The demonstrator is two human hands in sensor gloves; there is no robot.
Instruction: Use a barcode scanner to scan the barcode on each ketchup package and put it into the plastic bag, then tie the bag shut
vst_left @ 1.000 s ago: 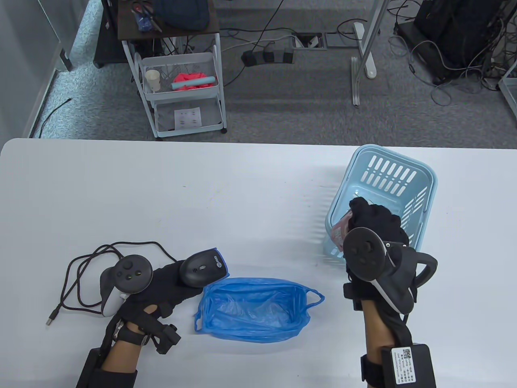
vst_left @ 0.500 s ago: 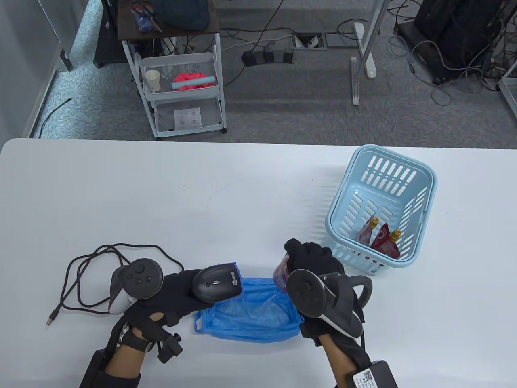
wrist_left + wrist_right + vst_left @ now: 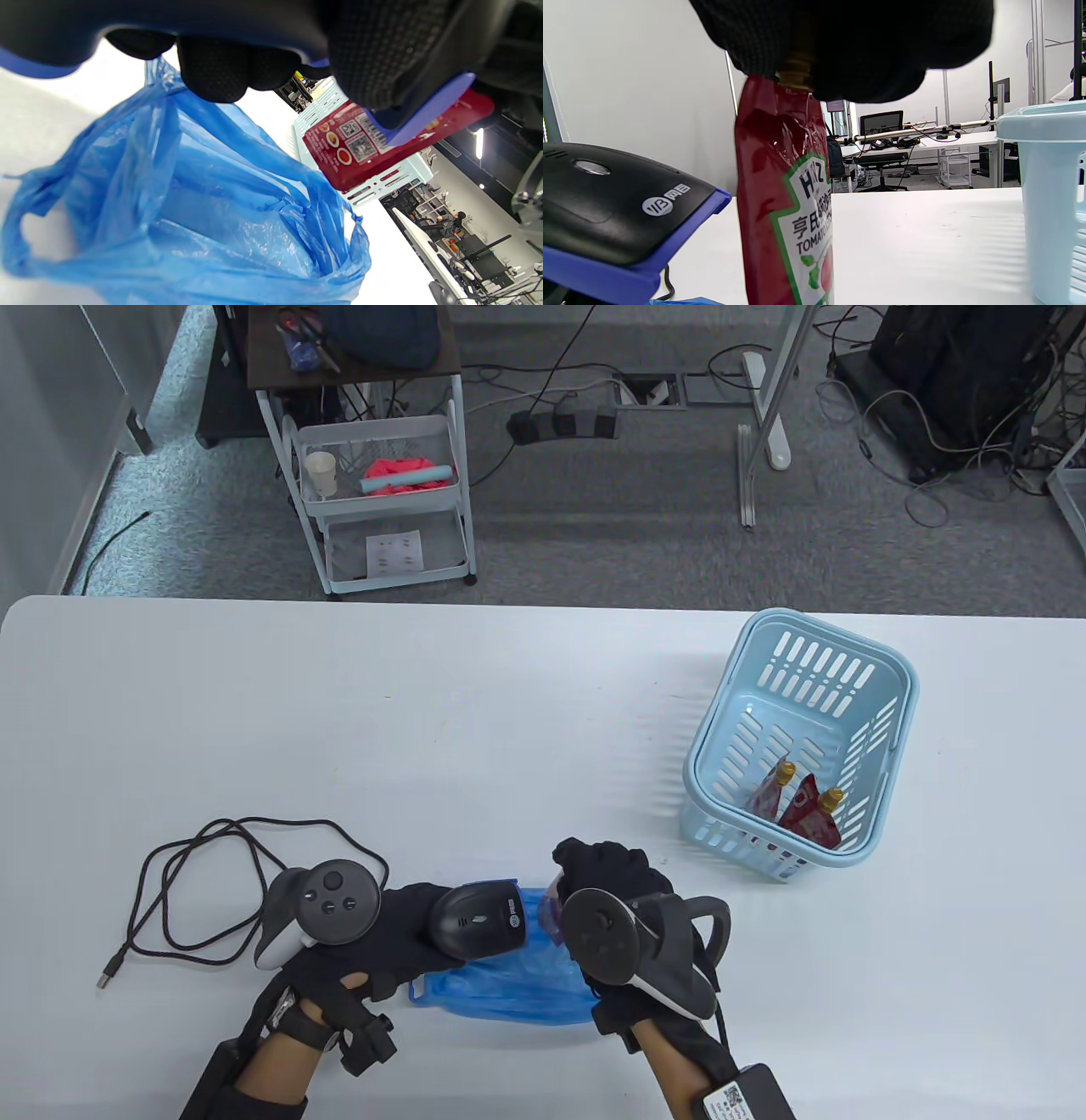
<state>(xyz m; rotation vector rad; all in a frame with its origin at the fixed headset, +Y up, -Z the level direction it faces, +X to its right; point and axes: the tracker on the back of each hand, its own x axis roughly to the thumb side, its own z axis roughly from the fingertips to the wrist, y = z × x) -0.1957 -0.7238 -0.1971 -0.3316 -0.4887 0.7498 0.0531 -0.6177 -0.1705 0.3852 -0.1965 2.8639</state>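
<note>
Above the plastic bag (image 3: 509, 993), right hand (image 3: 607, 874) grips ketchup package (image 3: 785, 203) beside left hand (image 3: 399, 925) gripping scanner (image 3: 479, 920).

The table view looks steeply down from above, both hands entering at its near edge. The left wrist view peers from under the left hand (image 3: 212, 63), close above the blue bag (image 3: 178, 212). The right wrist view sits low, level with the table (image 3: 925, 237). Both wrist views share the ketchup pouch (image 3: 785, 203) and the scanner (image 3: 615, 212).
</note>
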